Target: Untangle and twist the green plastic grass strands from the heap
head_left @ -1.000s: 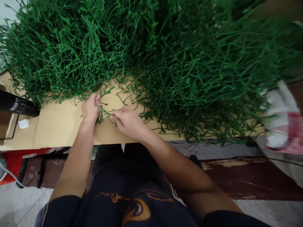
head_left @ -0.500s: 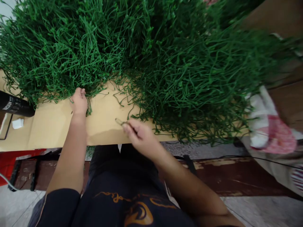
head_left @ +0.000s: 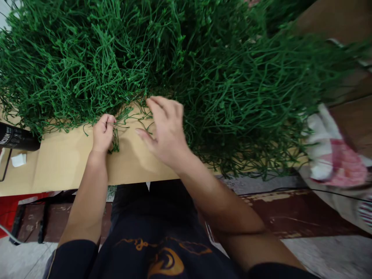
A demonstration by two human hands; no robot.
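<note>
Large piles of green artificial plant stems (head_left: 110,58) cover the back of the cardboard-topped table (head_left: 66,155). My left hand (head_left: 103,133) is closed at the near edge of the left pile, with thin green strands showing at its fingertips and hanging beside it. My right hand (head_left: 168,130) is held over the gap between the two piles, palm down, thumb and fingers apart. Nothing shows in it. Loose stems (head_left: 148,124) lie on the cardboard just left of this hand.
A black bottle (head_left: 17,136) lies at the left edge, with a crumpled white piece (head_left: 19,159) near it. On the right is a white and pink cloth bundle (head_left: 337,159). Brown cardboard boxes (head_left: 351,112) stand behind it. Something red (head_left: 10,215) shows below the table at left.
My right hand has moved forward to the piles and opened; the thin looped piece it held no longer shows. My left hand has shifted slightly right and towards me, with strands now at its fingertips.
</note>
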